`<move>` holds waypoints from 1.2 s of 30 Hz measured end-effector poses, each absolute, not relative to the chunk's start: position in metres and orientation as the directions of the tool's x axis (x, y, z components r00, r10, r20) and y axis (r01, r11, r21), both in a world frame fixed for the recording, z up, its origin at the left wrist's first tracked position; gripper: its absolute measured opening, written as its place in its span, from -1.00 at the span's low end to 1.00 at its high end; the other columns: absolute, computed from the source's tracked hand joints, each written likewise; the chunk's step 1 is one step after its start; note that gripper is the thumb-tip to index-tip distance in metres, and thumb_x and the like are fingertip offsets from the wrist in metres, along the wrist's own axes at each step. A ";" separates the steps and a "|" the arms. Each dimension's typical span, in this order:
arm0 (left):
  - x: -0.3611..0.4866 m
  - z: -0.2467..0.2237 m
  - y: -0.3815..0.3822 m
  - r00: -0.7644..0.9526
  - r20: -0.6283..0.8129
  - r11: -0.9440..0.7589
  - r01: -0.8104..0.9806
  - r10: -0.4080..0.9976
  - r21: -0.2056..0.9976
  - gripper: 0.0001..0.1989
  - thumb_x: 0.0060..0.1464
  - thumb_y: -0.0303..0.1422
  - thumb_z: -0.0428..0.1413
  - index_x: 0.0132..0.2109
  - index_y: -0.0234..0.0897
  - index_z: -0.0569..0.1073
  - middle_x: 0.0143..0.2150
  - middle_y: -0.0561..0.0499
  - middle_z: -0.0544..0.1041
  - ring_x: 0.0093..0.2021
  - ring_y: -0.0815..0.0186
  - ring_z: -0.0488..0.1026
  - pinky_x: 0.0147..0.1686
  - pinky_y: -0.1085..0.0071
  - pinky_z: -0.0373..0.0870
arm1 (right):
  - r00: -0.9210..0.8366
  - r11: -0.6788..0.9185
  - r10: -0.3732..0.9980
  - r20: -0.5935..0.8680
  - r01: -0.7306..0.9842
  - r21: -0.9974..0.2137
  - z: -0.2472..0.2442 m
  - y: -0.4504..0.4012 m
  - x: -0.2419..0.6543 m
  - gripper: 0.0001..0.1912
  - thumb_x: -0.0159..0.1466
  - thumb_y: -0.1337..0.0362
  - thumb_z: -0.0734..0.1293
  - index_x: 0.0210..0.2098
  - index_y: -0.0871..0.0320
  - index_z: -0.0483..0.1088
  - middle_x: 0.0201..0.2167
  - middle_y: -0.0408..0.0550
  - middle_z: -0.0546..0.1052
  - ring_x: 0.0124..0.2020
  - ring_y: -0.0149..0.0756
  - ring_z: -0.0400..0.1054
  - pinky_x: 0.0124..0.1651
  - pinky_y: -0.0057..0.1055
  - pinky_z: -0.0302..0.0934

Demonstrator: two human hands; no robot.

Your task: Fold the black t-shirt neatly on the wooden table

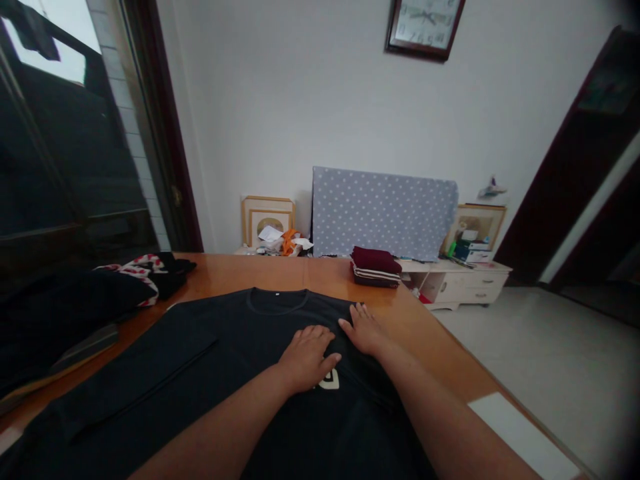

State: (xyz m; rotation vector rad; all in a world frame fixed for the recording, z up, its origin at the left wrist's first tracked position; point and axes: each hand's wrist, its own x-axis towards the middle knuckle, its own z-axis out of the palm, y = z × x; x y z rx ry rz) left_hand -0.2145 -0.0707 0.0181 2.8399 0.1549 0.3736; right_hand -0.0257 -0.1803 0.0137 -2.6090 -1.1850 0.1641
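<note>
A black long-sleeved shirt [235, 360] lies spread on the wooden table [230, 272], its collar toward the far side and a pale print [330, 380] on its chest. My left hand [309, 357] rests flat on the chest, partly covering the print, with the thumb held out to the side. Over at the right shoulder, my right hand [364, 329] lies on the cloth with its fingers stretched out. Neither hand grasps the fabric. One sleeve reaches down to the lower left; the lower part of the shirt runs out of view beneath my arms.
A stack of folded clothes [376, 267], maroon on top, sits at the table's far edge. Dark clothes [75, 313] are heaped on the left. A white sheet [523, 433] lies at the right edge. Behind stand a dotted cloth cover [383, 210] and a white cabinet [473, 287].
</note>
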 end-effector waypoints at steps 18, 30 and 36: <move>-0.219 0.020 -0.070 0.960 0.244 -0.960 0.068 0.138 0.272 -0.52 0.25 -0.05 -0.01 0.18 -0.20 0.41 0.26 -0.16 0.39 0.26 0.00 0.28 0.20 0.03 0.23 | 0.684 -0.642 0.729 0.024 0.695 -0.324 0.011 -0.212 -0.054 -0.11 0.38 -0.21 -0.05 0.42 0.37 0.04 0.44 0.21 0.03 0.49 -0.03 -0.24 0.44 -0.06 -0.23; -0.340 0.038 -0.047 0.942 0.254 -0.935 0.126 0.218 0.332 -0.54 0.24 -0.02 0.02 0.13 -0.18 0.45 0.14 -0.15 0.47 0.14 0.08 0.41 0.14 0.13 0.33 | 0.699 -0.677 0.714 0.033 0.702 -0.222 -0.005 -0.287 -0.125 -0.09 0.35 -0.26 -0.02 0.43 0.29 0.04 0.46 0.16 0.01 0.48 0.01 -0.24 0.44 0.02 -0.29; -0.413 0.043 -0.029 0.879 0.315 -0.876 0.197 0.357 0.441 -0.57 0.27 -0.06 0.00 0.12 -0.19 0.48 0.12 -0.14 0.50 0.14 0.13 0.42 0.19 0.18 0.30 | 0.699 -0.661 0.711 0.076 0.701 -0.267 -0.001 -0.295 -0.142 -0.15 0.36 -0.23 0.02 0.41 0.25 0.10 0.44 0.17 0.07 0.47 0.02 -0.19 0.43 0.05 -0.28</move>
